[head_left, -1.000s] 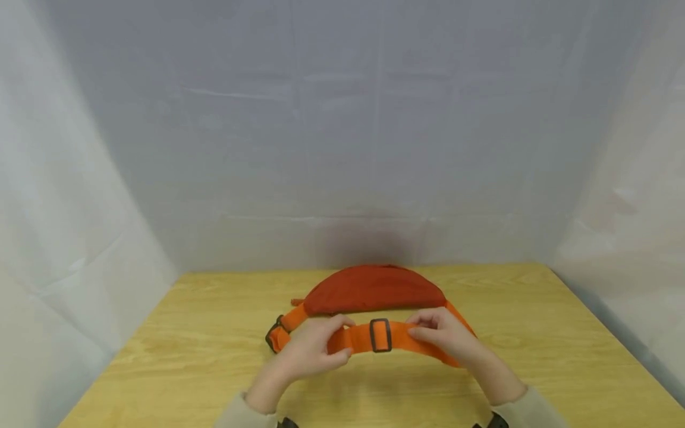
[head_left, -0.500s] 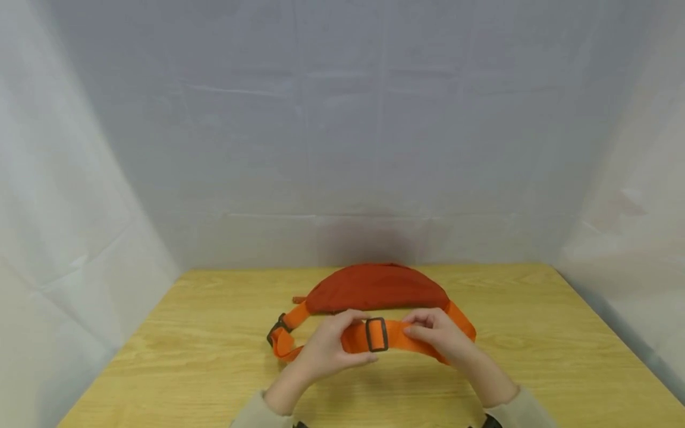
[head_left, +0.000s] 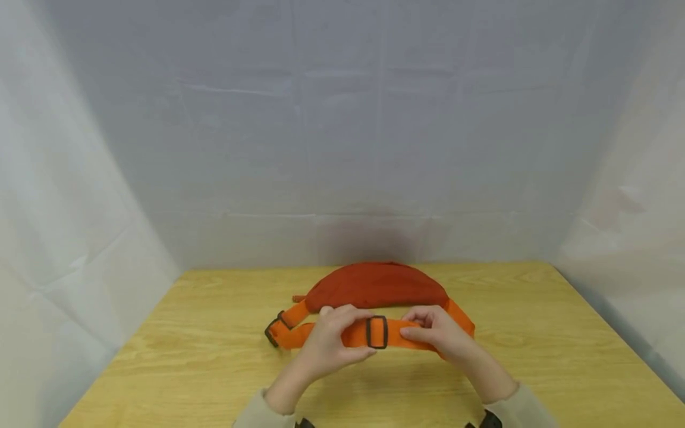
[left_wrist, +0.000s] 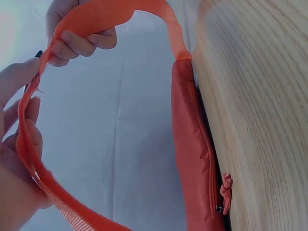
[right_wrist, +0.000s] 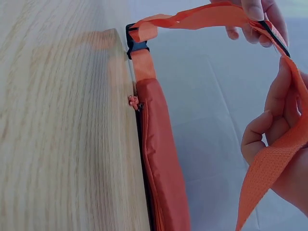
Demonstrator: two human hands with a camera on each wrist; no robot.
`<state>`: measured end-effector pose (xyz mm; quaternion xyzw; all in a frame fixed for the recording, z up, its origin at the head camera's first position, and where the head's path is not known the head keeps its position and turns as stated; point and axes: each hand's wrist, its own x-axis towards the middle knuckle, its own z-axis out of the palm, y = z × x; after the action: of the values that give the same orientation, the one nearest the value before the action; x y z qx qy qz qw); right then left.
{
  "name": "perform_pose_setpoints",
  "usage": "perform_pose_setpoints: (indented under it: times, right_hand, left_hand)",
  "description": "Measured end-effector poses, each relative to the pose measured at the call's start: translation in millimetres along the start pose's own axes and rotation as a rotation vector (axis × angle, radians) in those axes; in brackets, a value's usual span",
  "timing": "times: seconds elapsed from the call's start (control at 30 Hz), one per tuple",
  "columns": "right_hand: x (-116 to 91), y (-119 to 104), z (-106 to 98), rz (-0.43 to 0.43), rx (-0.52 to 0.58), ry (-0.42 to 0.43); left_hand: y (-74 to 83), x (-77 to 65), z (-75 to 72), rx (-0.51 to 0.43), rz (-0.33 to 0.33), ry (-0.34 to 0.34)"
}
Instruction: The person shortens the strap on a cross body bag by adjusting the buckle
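A red waist bag (head_left: 377, 285) rests on the table with its orange strap (head_left: 398, 333) lifted in a loop towards me. My left hand (head_left: 327, 346) holds the strap just left of a black slider (head_left: 385, 331), thumb below and fingers above. To the right of the slider, my right hand (head_left: 441, 337) pinches the strap between thumb and fingers. A black side-release buckle (right_wrist: 138, 46) joins the strap to the bag's left end. The zipper pull (left_wrist: 226, 192) hangs near that end; its zip looks closed in the left wrist view.
Under the bag is a light wooden table (head_left: 214, 339). A grey sheet (head_left: 342, 148) hangs behind its far edge. Pale sheets stand at the left (head_left: 64, 208) and right (head_left: 631, 238) sides.
My left hand has slid right along the strap up to the slider. The strap near the buckle sagged, then straightened. My right hand keeps its pinch almost in place.
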<state>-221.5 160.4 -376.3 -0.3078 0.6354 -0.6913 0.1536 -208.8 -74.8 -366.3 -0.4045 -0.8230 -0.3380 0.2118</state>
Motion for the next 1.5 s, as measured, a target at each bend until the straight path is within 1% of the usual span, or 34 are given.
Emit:
perform_pose_setpoints:
  times: [0.13,0.27,0.5,0.7,0.93,1.03,1.23,1.37,1.5]
  right_hand:
    - [1.4,2.9,0.3,-0.023,-0.01,-0.017]
    - [1.9,5.0,1.0,-0.035,-0.056,-0.024]
    - [2.7,3.8,1.1,-0.02,-0.13,-0.031]
    - [3.6,2.8,3.8,-0.035,-0.128,-0.05]
    - [5.1,1.4,6.0,-0.064,-0.148,-0.076]
    - [6.3,0.8,7.6,-0.053,-0.124,-0.085]
    - [8.3,2.0,9.8,-0.021,-0.013,-0.076]
    - [8.4,4.3,8.5,-0.064,0.01,-0.087]
    - [6.8,5.4,5.9,-0.109,0.036,-0.13]
  left_hand:
    - [-1.4,1.3,0.2,0.003,0.043,0.012]
    - [-2.6,1.3,1.5,0.0,0.066,0.013]
    - [-2.0,1.1,2.3,0.001,0.068,0.021]
    - [0.3,2.5,4.1,-0.026,0.075,0.011]
    - [1.9,4.1,7.0,0.009,0.083,-0.003]
    - [2.1,4.0,7.4,0.016,0.082,-0.003]
    - [2.3,2.2,8.1,0.018,0.071,0.003]
    - [1.2,0.8,7.5,0.026,0.061,0.014]
    - [-0.7,-0.6,6.0,0.05,0.059,0.023]
